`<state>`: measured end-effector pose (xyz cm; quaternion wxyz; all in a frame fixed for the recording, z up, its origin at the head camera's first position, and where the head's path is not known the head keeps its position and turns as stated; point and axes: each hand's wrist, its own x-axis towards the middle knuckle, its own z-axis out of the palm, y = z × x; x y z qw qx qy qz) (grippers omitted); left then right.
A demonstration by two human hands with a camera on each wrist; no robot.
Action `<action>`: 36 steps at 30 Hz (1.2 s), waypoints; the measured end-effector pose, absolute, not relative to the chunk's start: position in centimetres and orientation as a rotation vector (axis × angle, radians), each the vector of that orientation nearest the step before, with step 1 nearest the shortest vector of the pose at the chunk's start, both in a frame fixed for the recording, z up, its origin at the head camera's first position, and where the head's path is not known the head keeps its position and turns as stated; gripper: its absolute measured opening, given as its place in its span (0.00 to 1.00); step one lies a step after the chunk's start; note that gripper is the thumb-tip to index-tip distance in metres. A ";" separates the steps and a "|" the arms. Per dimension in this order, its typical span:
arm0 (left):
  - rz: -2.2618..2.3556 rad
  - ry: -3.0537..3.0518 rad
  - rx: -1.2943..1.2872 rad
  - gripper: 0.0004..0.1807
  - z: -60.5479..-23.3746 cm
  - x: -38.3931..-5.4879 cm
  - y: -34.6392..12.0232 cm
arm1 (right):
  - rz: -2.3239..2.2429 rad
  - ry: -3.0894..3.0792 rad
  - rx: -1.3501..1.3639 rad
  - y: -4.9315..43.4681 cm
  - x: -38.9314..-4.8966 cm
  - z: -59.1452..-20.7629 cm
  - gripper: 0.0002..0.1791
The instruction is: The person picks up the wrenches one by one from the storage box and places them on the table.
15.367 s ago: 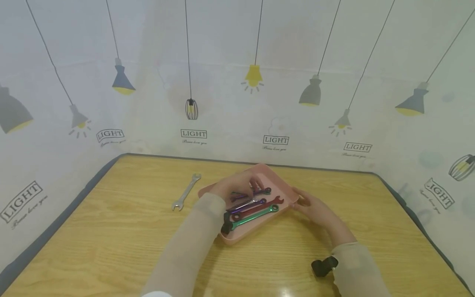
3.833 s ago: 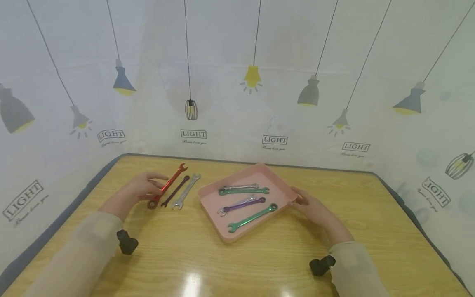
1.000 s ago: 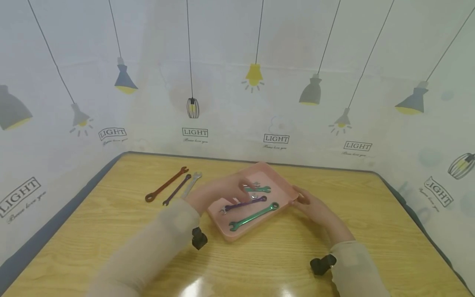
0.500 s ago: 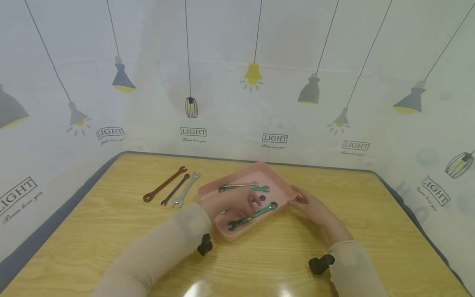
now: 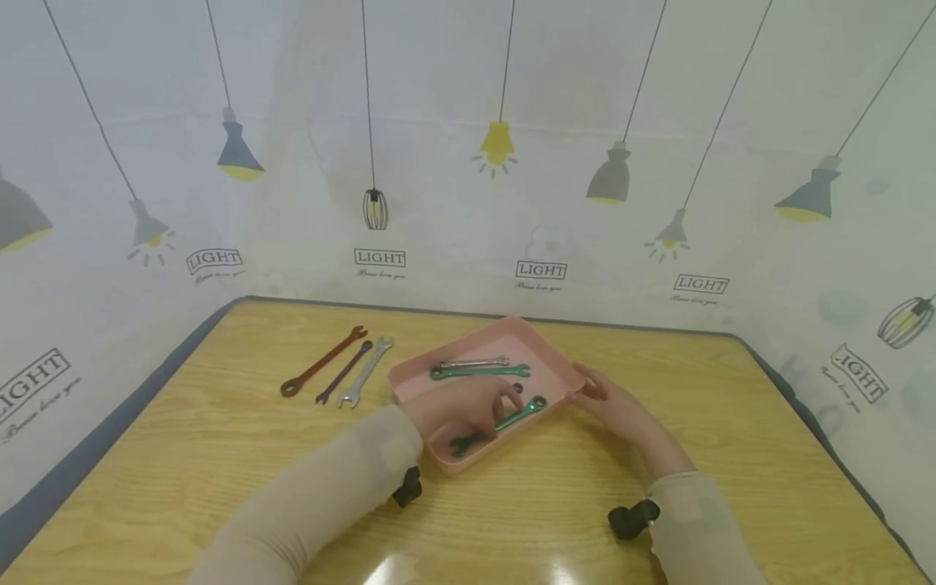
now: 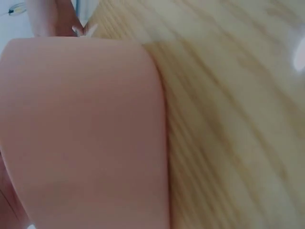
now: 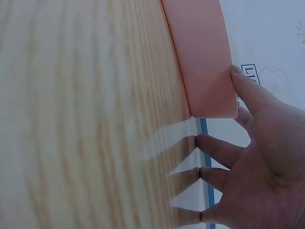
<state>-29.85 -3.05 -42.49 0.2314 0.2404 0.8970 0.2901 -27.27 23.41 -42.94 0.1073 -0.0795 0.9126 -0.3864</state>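
My left hand [image 5: 468, 406] reaches down into the pink tray [image 5: 544, 349], its fingers bent over a green wrench [image 5: 528, 409]. Whether they pinch the wrench is hidden. Under that hand only one end of a purple wrench [image 5: 517, 388] shows. Behind it in the tray lie a small silver wrench [image 5: 475, 362] and another green wrench [image 5: 483, 372]. My right hand [image 5: 617, 414] is at the tray's right corner. In the right wrist view its thumb touches the tray wall [image 7: 205, 62], and the other fingers are spread, several with tips on the table.
Left of the tray, a red wrench [image 5: 324, 361], a dark purple wrench [image 5: 344, 372] and a silver wrench [image 5: 366, 372] lie side by side on the wooden table [image 5: 241, 455]. A cloth wall printed with lamps [image 5: 453, 211] stands behind the table.
The red and dark purple wrenches have moved from the tray to the table beside the silver one. My left hand has returned to the tray and shifted toward the front green wrench.
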 end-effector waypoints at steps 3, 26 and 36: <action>0.776 2.478 0.681 0.36 -42.4 -29.8 -3.0 | -1.131 2.693 -0.240 23.4 -27.3 -42.9 0.40; 0.877 2.449 0.603 0.24 -41.8 -29.9 -3.9 | -1.145 2.695 -0.257 23.4 -27.4 -43.2 0.39; 0.970 2.387 0.413 0.22 -41.6 -30.2 -4.1 | -1.138 2.692 -0.230 23.5 -27.5 -43.3 0.40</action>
